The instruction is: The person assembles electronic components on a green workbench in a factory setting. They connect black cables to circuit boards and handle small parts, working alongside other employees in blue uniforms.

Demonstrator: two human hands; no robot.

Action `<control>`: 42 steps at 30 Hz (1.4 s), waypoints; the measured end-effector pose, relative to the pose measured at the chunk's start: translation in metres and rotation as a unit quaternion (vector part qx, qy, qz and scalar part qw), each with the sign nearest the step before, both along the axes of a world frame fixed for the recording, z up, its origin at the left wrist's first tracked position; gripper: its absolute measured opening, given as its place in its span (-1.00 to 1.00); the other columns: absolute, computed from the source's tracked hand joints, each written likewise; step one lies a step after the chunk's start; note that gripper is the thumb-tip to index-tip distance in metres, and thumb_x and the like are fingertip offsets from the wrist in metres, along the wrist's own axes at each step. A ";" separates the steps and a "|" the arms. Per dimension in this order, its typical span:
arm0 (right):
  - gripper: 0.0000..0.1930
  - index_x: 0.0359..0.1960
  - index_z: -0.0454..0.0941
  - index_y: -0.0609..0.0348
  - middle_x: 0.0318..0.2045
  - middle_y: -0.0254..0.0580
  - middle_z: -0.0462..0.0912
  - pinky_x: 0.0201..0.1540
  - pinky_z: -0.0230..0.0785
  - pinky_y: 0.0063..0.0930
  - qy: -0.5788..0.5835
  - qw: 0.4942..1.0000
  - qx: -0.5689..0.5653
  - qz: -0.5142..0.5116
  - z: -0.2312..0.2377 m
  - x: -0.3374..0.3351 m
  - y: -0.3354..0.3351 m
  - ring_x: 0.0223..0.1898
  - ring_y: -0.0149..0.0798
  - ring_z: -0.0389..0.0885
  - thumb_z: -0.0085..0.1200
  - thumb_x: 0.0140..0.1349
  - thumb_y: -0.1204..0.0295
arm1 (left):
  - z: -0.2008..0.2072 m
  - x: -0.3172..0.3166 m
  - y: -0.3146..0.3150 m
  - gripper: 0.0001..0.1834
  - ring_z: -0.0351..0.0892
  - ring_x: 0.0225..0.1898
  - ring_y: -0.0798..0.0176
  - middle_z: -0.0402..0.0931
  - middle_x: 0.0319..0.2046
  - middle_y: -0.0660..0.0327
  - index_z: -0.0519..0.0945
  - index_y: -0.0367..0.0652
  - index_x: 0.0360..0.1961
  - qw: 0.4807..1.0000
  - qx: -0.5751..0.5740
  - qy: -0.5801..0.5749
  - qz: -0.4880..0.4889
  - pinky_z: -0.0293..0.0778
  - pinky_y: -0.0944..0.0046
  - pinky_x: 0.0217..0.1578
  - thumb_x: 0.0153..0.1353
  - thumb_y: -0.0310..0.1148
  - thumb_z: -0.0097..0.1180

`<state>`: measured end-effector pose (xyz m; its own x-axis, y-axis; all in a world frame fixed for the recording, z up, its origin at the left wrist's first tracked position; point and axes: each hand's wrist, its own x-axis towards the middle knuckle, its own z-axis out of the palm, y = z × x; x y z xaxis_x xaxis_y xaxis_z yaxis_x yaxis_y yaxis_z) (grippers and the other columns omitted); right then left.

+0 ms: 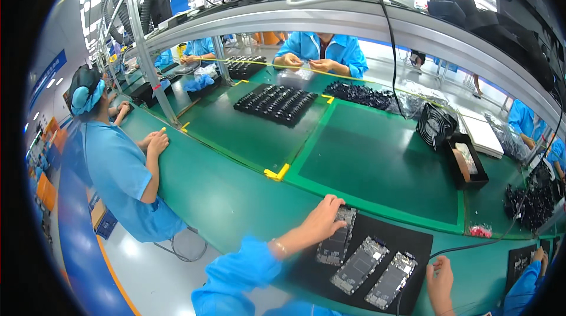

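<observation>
Three phone mid-frames with exposed circuit boards lie slanted on a black mat in front of me. My left hand rests over the upper end of the left phone frame, forefinger at its top edge and thumb on its face, gripping it. Beside it lie the middle phone frame and the right phone frame, neither touched. My right hand is off the mat's right edge with its fingers curled, close to a thin black cable. Whatever it may hold cannot be made out.
A green-taped bench section lies beyond the mat. A small black fan and a black box stand at its right. Rows of small black parts lie farther back. A co-worker in blue sits left; another person works opposite.
</observation>
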<state>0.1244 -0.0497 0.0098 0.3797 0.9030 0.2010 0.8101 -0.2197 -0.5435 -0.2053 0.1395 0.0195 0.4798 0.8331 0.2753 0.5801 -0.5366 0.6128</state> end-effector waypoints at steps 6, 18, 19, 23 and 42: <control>-0.60 -0.01 0.46 0.12 0.08 -0.04 0.38 0.18 0.09 0.05 -0.076 0.836 0.112 0.533 -0.024 -0.133 -0.014 0.13 0.02 0.31 0.02 0.11 0.26 | 0.018 -0.006 -0.020 -0.46 0.33 0.03 -0.15 0.29 -0.01 -0.09 0.32 -0.30 0.02 0.999 0.029 -0.025 0.035 0.36 0.09 0.02 0.02 -0.41 0.25; -0.66 -0.07 0.50 0.07 -0.03 -0.28 0.51 0.17 0.11 0.00 -0.038 0.844 0.034 0.534 -0.019 -0.141 0.014 0.08 -0.15 0.37 0.11 0.07 0.41 | 0.036 -0.011 -0.040 -0.39 0.36 -0.01 -0.17 0.32 -0.02 -0.09 0.32 -0.24 0.09 0.990 0.130 -0.031 0.045 0.40 0.06 -0.02 -0.02 -0.47 0.28; -0.68 -0.09 0.50 0.10 -0.05 -0.19 0.51 0.16 0.14 -0.03 0.009 0.867 0.011 0.499 -0.002 -0.138 0.024 0.04 -0.09 0.41 0.13 0.07 0.41 | 0.036 -0.008 -0.042 -0.39 0.37 -0.02 -0.14 0.32 -0.03 -0.07 0.32 -0.24 0.10 0.986 0.156 -0.033 0.041 0.42 0.08 -0.05 -0.01 -0.49 0.27; -0.67 -0.01 0.41 0.26 -0.11 -0.07 0.55 0.00 0.41 -0.37 0.279 0.896 0.094 0.331 0.033 -0.136 0.064 -0.06 -0.17 0.56 0.07 0.17 0.54 | 0.047 0.000 -0.062 -0.44 0.39 -0.08 -0.06 0.34 -0.06 -0.01 0.37 -0.24 0.04 0.982 0.189 -0.008 0.026 0.44 0.10 -0.13 -0.03 -0.53 0.27; -0.82 -0.22 0.53 0.26 -0.23 -0.23 0.58 -0.09 0.43 -0.52 0.476 0.834 0.183 0.211 0.025 -0.158 0.057 -0.17 -0.38 0.58 0.17 0.12 0.58 | 0.035 0.018 -0.110 -0.54 0.46 -0.19 0.07 0.40 -0.16 0.12 0.47 -0.17 -0.05 0.930 0.360 0.015 0.067 0.50 0.22 -0.28 -0.04 -0.56 0.27</control>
